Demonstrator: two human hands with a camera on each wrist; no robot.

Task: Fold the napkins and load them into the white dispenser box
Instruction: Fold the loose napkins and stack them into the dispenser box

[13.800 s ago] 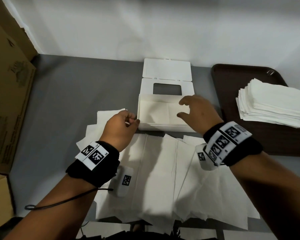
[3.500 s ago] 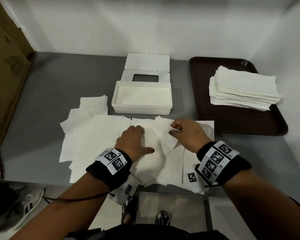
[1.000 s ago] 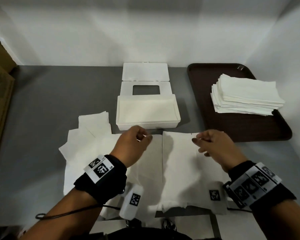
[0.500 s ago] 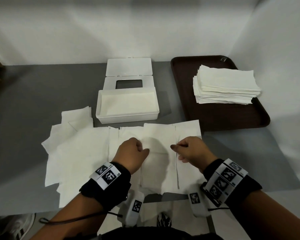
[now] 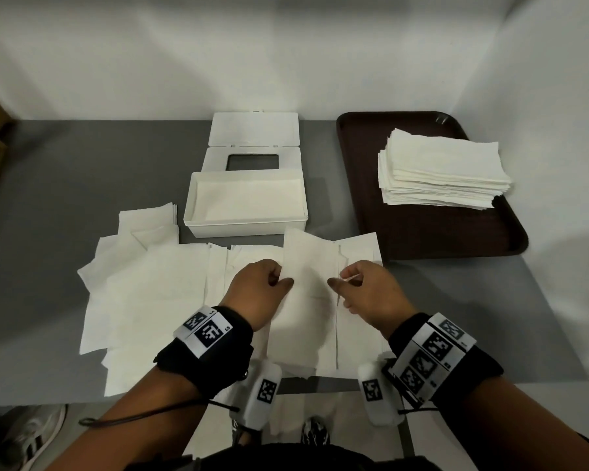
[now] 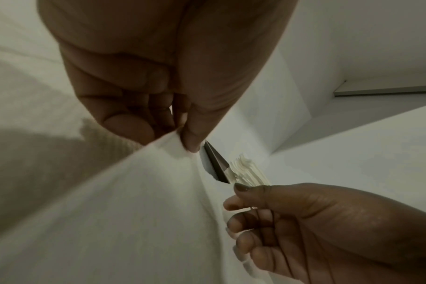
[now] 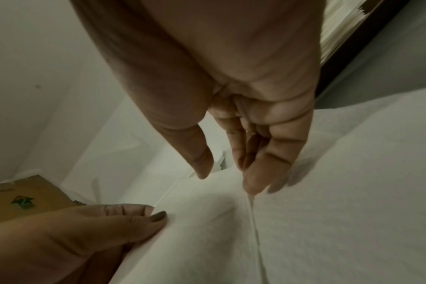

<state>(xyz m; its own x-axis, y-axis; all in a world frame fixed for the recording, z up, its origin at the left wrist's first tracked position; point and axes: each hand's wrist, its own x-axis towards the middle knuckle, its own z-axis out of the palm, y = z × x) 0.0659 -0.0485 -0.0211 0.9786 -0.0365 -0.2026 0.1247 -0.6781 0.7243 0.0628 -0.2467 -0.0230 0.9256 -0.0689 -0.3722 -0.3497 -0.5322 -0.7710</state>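
Observation:
A white napkin (image 5: 308, 283), folded into a narrow strip, lies on top of several spread napkins (image 5: 157, 294) on the grey table. My left hand (image 5: 283, 282) pinches its left edge between thumb and fingers, seen close up in the left wrist view (image 6: 182, 138). My right hand (image 5: 337, 283) holds the right edge lightly, fingertips (image 7: 253, 182) on the fold line. The white dispenser box (image 5: 198, 229) stands just beyond the napkins. Its windowed lid (image 5: 252, 130) is flipped open behind it, and napkins lie inside.
A dark brown tray (image 5: 432, 239) at the right carries a tall stack of napkins (image 5: 442, 171). A few folded napkins (image 5: 147, 219) lie left of the box. White walls close in behind and at the right. A cardboard box (image 7: 24, 198) stands far left.
A second ago my hands were spread at the far corners of an open napkin. They have come together and nearer to me, and the napkin is now a narrow strip between them.

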